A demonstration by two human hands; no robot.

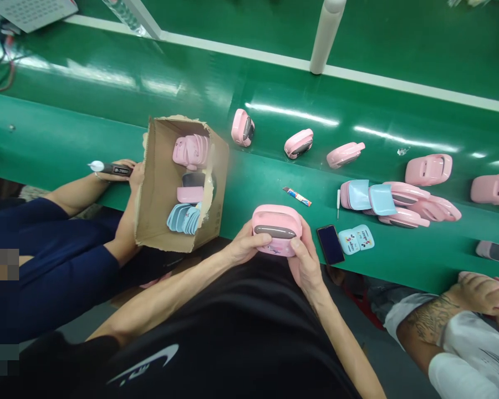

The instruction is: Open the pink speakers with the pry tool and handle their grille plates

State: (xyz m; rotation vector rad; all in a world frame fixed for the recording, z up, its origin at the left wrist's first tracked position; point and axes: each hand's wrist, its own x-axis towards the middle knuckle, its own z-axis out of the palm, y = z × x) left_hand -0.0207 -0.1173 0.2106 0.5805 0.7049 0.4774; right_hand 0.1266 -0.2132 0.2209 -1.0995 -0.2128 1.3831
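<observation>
Between both hands, near the table's front edge, is a pink plastic housing (276,244) with a loop handle along its top and a glossy dark grey strip below it. My left hand (246,244) grips its left side, thumb on the front. On the right side, my right hand (306,259) holds it the same way, thumb on the lower front. Beyond the housing lies a small blue, white and red packet or tube (298,196). A smartphone (330,244) and light-blue printed panels (356,239) lie to the right of my right hand.
Left stands a cardboard box (158,183) with pink and blue parts. Several pink housings (344,154) are spread behind and to the right, beside a small screwdriver (338,203). A person at left holds an electric screwdriver (114,168); another person's hand (480,292) is at right.
</observation>
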